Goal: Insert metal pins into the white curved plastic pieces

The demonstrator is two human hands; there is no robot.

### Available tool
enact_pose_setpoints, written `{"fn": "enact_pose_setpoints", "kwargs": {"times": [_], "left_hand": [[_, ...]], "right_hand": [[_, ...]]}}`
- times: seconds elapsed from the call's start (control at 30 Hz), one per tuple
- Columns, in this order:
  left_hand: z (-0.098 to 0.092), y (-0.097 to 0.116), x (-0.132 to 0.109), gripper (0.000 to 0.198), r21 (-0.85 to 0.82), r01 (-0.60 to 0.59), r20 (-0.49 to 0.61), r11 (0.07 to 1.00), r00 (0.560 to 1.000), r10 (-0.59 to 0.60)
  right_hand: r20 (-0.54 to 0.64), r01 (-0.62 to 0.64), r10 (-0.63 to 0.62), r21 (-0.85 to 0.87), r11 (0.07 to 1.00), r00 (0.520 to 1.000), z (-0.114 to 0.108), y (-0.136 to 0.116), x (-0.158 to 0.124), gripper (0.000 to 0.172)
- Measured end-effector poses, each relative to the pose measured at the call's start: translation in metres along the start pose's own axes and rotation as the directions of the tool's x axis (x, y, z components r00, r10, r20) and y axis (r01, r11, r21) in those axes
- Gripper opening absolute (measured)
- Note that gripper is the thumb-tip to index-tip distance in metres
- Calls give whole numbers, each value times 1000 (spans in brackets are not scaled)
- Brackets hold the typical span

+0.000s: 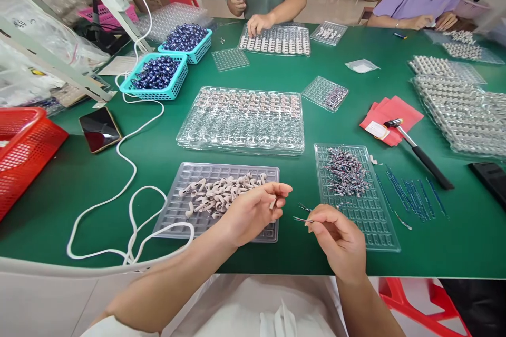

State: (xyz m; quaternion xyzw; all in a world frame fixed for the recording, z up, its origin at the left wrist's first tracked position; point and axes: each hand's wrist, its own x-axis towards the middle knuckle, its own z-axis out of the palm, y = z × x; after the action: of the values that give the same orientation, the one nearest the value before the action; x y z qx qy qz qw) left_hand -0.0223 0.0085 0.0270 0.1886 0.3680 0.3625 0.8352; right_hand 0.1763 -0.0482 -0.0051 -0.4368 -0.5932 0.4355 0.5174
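My left hand (253,211) is closed, its fingers curled round a small beige piece (272,202) that mostly hides in the palm. It hovers over the right side of a grey tray (169,221) heaped with curved beige earbud-like shells (215,195). To its right, my right hand (339,239) pinches a small part with thin wires (302,219) between thumb and fingers; the wire ends point left toward my left hand. Beside my right hand lies a clear tray (379,231) bearing a pile of small wired components (348,171).
Ahead is a stack of clear trays (241,126) with pinkish pieces. Blue baskets (174,89) hold dark beads. A white cable (134,168), phone (100,129) and red basket (31,152) are left; a hammer (422,158) and blue strips (411,197) right. Two people work opposite.
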Motion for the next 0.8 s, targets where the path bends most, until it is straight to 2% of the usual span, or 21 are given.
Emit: {"fn": "enact_pose_setpoints", "kwargs": {"times": [0.1, 0.2, 0.3, 0.4, 0.5, 0.63, 0.8], "left_hand": [[0, -3, 3, 34, -97, 17, -34, 995, 999, -21], [-1, -6, 4, 34, -104, 9, -56, 995, 998, -15], [0, -7, 2, 25, -73, 29, -10, 997, 1000, -30], [3, -7, 0, 21, -12, -4, 62, 1000, 998, 5], [4, -8, -1, 22, 58, -53, 116, 997, 992, 46], [1, -6, -1, 28, 132, -22, 157, 991, 988, 1], [-2, -3, -1, 32, 278, -3, 191, 960, 980, -52]], "right_hand": [[158, 109, -90, -114, 988, 983, 4, -1, 1, 19], [346, 268, -181, -223, 937, 921, 9, -2, 4, 21], [436, 340, -199, -272, 900, 878, 13, -3, 6, 21], [411, 343, -197, -319, 884, 890, 14, -3, 6, 19], [329, 296, -183, -336, 894, 926, 11, -1, 4, 18], [226, 145, -82, -278, 950, 971, 5, 2, -1, 16], [168, 27, 1, -163, 986, 986, 1, 2, -2, 11]]}}
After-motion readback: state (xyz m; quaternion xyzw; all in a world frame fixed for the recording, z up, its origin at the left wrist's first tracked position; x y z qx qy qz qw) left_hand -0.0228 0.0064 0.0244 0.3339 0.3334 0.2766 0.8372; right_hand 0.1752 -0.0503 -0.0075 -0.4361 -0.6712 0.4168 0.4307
